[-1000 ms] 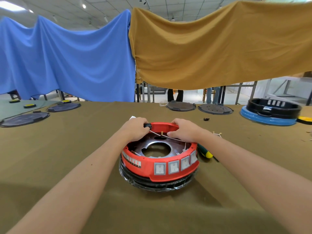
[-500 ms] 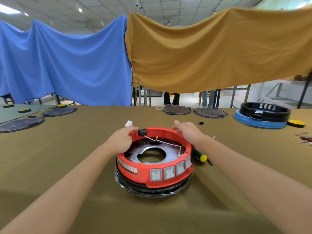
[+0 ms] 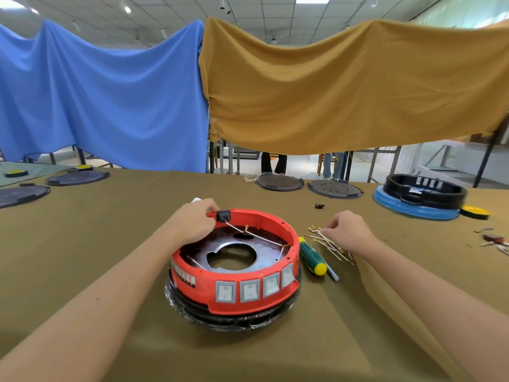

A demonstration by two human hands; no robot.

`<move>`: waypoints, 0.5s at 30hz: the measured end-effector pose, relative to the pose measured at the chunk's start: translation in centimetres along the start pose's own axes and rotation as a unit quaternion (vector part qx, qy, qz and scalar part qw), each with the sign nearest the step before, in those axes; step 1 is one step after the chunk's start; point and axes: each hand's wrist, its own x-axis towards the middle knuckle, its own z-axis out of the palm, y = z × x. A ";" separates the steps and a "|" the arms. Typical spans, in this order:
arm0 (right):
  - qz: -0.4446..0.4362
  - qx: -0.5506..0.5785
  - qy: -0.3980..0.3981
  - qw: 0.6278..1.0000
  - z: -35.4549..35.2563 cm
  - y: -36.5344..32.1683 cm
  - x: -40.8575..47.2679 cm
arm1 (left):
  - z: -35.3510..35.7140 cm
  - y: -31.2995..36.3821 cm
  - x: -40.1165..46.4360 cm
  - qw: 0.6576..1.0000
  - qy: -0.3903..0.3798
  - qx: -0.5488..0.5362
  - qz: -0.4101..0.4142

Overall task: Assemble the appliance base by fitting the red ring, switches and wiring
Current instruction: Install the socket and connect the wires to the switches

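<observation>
Right hand (image 3: 346, 233) has left the round red plastic ring (image 3: 237, 264) and now pinches loose white wires (image 3: 329, 245) at three o'clock; left hand (image 3: 196, 222) still grips the ring's rear rim at mid-table.

The lone head-worn camera looked forward and down from close above, past both forearms, across the table (image 3: 82, 244) toward hanging cloths (image 3: 330, 86).

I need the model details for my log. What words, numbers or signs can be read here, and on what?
"O" and "I" marks: faintly on the grey rocker switches in the red plastic ring.
Striped label on the ring's left front: too blurred to read.
White label on the black ring at far right: too small to read.
</observation>
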 end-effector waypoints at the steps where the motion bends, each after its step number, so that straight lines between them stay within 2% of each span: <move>1: 0.007 -0.026 -0.014 1.000 0.2 -0.2 0.4 | 0.1 -0.2 0.0 1.000 0.002 -0.005 0.000; 4: 0.017 -0.073 -0.046 0.996 0.8 -0.5 1.2 | 0.0 -0.5 0.2 1.000 0.002 -0.023 -0.002; 8: 0.018 -0.063 -0.075 0.995 0.4 -0.7 1.5 | 0.1 -0.5 0.3 1.000 0.005 -0.019 -0.002; 11: 0.050 0.114 -0.097 0.987 -0.7 -0.6 1.2 | 0.1 -0.6 0.3 1.000 0.009 -0.019 0.000; 13: 0.093 0.267 -0.114 0.952 -1.3 -0.6 0.8 | 0.2 -0.6 0.3 1.000 0.009 -0.019 0.001; 15: 0.105 0.331 -0.109 0.931 -1.6 -0.8 0.4 | 0.2 -0.6 0.3 1.000 0.012 -0.021 0.001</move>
